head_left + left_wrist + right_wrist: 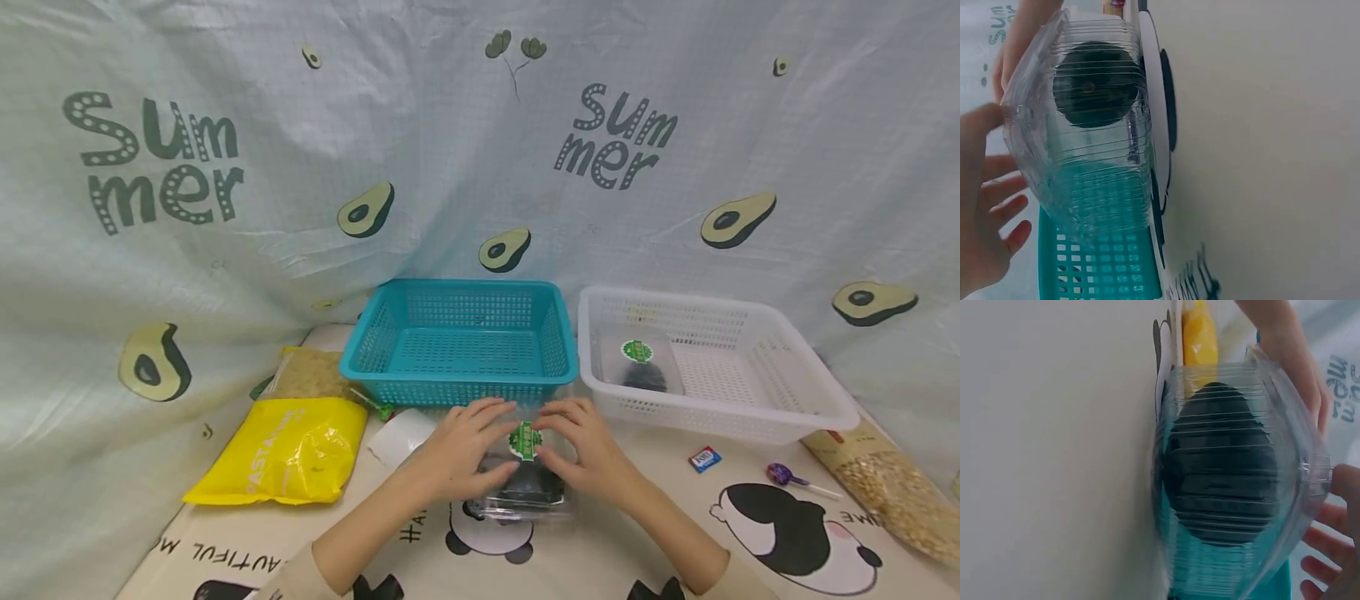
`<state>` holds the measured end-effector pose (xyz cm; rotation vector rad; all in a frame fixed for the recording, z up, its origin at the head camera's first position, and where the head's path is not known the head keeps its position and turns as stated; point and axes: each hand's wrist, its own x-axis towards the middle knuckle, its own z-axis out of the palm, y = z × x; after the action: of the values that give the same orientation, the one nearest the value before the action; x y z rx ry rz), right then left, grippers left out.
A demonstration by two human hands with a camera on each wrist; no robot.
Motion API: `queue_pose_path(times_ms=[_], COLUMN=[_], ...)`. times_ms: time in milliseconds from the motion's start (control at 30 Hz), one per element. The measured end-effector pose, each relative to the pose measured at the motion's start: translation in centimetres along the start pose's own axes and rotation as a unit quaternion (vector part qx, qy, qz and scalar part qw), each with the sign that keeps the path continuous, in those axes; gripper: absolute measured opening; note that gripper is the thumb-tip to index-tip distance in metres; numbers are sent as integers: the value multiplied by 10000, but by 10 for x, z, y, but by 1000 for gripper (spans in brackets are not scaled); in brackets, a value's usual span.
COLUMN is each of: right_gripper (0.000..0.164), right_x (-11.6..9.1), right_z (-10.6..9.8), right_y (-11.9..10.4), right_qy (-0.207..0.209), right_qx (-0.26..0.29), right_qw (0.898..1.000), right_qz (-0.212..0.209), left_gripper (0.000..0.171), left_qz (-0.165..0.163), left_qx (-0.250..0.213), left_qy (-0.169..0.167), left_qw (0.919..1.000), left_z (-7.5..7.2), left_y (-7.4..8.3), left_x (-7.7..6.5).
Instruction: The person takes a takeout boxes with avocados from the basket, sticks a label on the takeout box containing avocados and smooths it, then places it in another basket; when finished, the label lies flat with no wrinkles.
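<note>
A clear plastic clamshell box (525,492) with a green-and-white round sticker stands on the tablecloth in front of the teal basket. Inside lies a dark rounded item (1219,462), seen through the ribbed wall in both wrist views. My left hand (471,450) is over the box's left side, its fingers spread and its thumb at the lid's edge. From the right, my right hand (588,450) reaches over the lid in the same way, its thumb (1344,481) touching the tab at the rim in the right wrist view.
Behind the box are the teal basket (459,392) and a white basket (720,417) holding a similar clamshell (637,367). A yellow pasta bag (281,450) and a white roll (405,435) lie left. Right are a small candy (705,459), a lollipop (783,475) and a grain bag (892,483).
</note>
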<state>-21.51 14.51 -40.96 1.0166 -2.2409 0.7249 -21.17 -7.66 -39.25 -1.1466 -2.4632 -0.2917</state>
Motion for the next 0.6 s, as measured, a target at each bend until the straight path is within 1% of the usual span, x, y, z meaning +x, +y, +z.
queue_pose_path(times_ms=[33, 100, 133, 200, 267, 300, 367, 500, 600], right_gripper=[26, 34, 38, 42, 43, 43, 41, 35, 29], right_x=[-1, -5, -7, -11, -14, -15, -16, -17, -18], right_z=[-2, -5, -6, -7, -6, -6, -6, -6, -7], right_y=[-1, -2, -3, -4, -4, -4, -3, -2, -2], right_qy=[-187, -697, -977, -1464, -1729, -1761, -1683, -1373, -1138], right_qx=[-62, -165, -210, -296, -409, -469, -629, -919, -982], right_qw=[9997, 9972, 9949, 9888, 9841, 9833, 9837, 9855, 9871], right_qz=[-127, -211, -153, -11, 29, 25, -73, -395, -545], left_gripper=[51, 56, 57, 59, 59, 59, 58, 57, 57], left_qz=[224, 519, 601, 648, 678, 678, 675, 598, 507], left_qx=[-33, -90, -121, -192, -158, -127, -47, 210, 352], left_qy=[-189, -557, -665, -803, -802, -772, -711, -720, -741], left_qw=[9996, 9971, 9959, 9945, 9943, 9946, 9952, 9954, 9953], left_z=[0, 0, 1, 3, 4, 5, 5, 3, 0], left_y=[-1, -1, -1, -1, -1, 0, 0, 2, 4], left_x=[-3, -8, -10, -13, -14, -15, -15, -17, -19])
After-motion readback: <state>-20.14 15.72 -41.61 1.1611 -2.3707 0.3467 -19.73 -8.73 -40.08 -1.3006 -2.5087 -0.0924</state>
